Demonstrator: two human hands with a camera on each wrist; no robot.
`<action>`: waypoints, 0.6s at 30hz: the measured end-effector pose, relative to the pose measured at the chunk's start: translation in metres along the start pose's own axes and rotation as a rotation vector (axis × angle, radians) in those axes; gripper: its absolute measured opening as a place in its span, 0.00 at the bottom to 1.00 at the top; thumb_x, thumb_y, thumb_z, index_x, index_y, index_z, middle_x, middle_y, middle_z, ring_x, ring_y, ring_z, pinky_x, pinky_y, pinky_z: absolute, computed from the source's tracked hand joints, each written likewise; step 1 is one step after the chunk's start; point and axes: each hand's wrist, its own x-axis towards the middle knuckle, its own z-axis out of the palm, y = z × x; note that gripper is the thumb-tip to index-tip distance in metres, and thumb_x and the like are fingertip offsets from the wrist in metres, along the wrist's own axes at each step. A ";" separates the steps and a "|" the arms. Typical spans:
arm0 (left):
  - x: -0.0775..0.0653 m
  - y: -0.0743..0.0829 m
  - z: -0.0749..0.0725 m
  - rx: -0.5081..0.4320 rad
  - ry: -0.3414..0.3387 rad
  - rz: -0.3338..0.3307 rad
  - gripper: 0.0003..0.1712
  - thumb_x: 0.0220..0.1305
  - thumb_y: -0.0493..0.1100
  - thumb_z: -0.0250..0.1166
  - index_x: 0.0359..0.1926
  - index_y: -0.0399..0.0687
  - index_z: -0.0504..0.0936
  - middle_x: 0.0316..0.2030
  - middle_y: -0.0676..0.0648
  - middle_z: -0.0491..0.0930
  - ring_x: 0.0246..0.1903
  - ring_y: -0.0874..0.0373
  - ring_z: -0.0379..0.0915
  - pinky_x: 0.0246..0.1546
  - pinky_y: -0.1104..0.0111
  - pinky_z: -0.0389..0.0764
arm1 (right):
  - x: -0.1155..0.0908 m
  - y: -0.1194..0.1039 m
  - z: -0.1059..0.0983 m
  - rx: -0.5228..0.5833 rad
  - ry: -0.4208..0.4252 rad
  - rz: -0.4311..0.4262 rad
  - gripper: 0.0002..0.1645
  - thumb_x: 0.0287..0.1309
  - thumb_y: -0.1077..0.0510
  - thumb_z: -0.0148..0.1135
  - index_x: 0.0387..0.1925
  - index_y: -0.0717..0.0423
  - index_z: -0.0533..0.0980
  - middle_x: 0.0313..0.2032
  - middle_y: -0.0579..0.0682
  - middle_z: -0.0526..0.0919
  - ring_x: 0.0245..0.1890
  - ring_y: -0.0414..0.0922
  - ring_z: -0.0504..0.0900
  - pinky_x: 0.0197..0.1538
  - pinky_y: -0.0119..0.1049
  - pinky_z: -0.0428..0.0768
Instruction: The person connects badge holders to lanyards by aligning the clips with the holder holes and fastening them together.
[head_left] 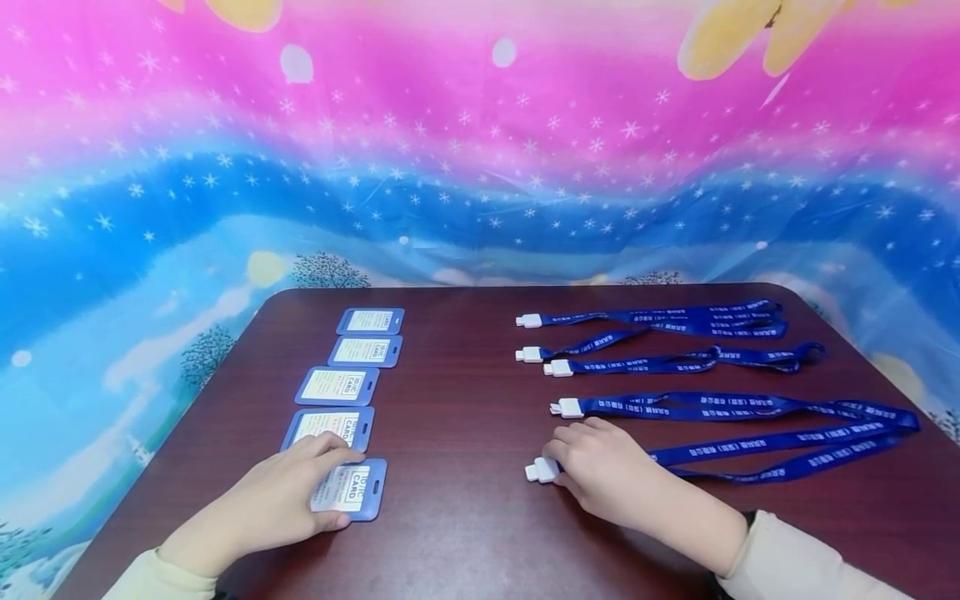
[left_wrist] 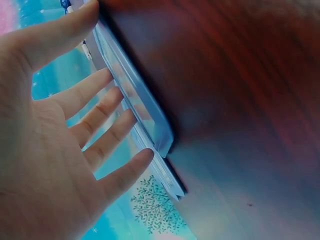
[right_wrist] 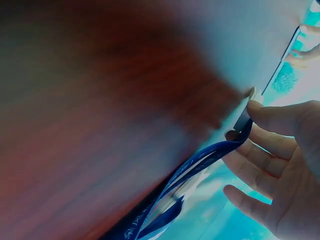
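Note:
My left hand (head_left: 296, 492) spans the nearest blue card holder (head_left: 372, 500), thumb at its near edge and fingers over its far side. In the left wrist view those fingers (left_wrist: 102, 110) are spread and fairly straight, and the holder's face (left_wrist: 135, 92) is seen at a steep slant. With thumb and fingers my right hand (head_left: 607, 467) pinches the nearest blue lanyard (head_left: 772, 475) just behind its white plastic clip (head_left: 542, 471). In the right wrist view the lanyard's strap (right_wrist: 215, 150) trails away from the pinch; part of the clip is hidden by the thumb.
Several more card holders (head_left: 337, 385) form a column up the left of the dark red table (head_left: 457, 400). Several other lanyards (head_left: 675, 406) lie across its right side, white clips pointing left. Behind the table hangs a colourful printed cloth (head_left: 480, 183).

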 end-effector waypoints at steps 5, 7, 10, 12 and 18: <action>0.000 -0.001 0.001 0.008 0.009 0.023 0.38 0.43 0.59 0.79 0.58 0.57 0.81 0.50 0.57 0.75 0.45 0.58 0.72 0.45 0.54 0.80 | 0.016 -0.011 0.004 -0.014 -0.022 -0.029 0.13 0.53 0.52 0.75 0.38 0.53 0.84 0.30 0.43 0.80 0.32 0.40 0.79 0.39 0.37 0.78; 0.000 -0.001 0.001 0.010 0.020 0.043 0.37 0.44 0.58 0.80 0.57 0.58 0.81 0.50 0.57 0.76 0.45 0.58 0.73 0.45 0.54 0.81 | 0.022 -0.016 0.006 -0.014 -0.025 -0.038 0.12 0.54 0.51 0.74 0.36 0.53 0.83 0.30 0.43 0.79 0.32 0.40 0.78 0.38 0.37 0.78; 0.001 0.000 0.000 0.017 0.035 0.063 0.35 0.45 0.58 0.80 0.56 0.58 0.82 0.49 0.57 0.76 0.45 0.58 0.74 0.44 0.54 0.81 | 0.031 -0.024 0.007 -0.020 -0.031 -0.045 0.13 0.55 0.50 0.73 0.36 0.53 0.83 0.30 0.43 0.80 0.33 0.40 0.79 0.39 0.37 0.79; 0.001 0.001 0.000 0.025 0.042 0.076 0.34 0.46 0.58 0.79 0.55 0.57 0.82 0.49 0.57 0.77 0.45 0.58 0.75 0.44 0.54 0.81 | 0.037 -0.029 0.008 -0.027 -0.035 -0.058 0.13 0.56 0.49 0.72 0.36 0.53 0.82 0.30 0.43 0.80 0.33 0.40 0.79 0.39 0.37 0.79; -0.001 0.001 0.002 0.074 0.043 0.081 0.34 0.49 0.59 0.77 0.57 0.55 0.81 0.51 0.56 0.75 0.46 0.59 0.74 0.45 0.56 0.82 | 0.058 -0.046 0.008 -0.079 -0.036 -0.121 0.10 0.57 0.51 0.70 0.35 0.52 0.81 0.29 0.43 0.80 0.30 0.39 0.79 0.34 0.33 0.76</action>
